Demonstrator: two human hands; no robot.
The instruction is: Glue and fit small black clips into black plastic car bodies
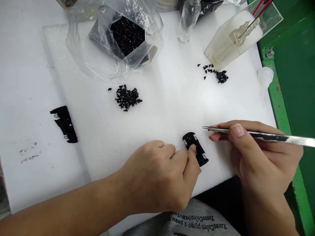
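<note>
With its fingers curled, my left hand [163, 173] grips a small black plastic part [190, 139], one fingertip pressed on its top. Shiny metallic spots show along the edges of that part. My right hand [261, 154] is closed around metal tweezers [273, 136], whose thin tips point left, just above and right of the black part. A tiny dark speck is near the tweezer tips; I cannot tell whether they hold it. Farther left lies a second, similar black part [65, 124], apart from both hands.
Small black pieces form a pile [128, 97] on the white foam sheet [159, 111], and a smaller pile [222, 76] at right. Behind stand an open plastic bag [81, 55] of black pieces, a glass bottle [188, 19] and a clear container [221, 46]. A green metal edge [278, 101] borders the right.
</note>
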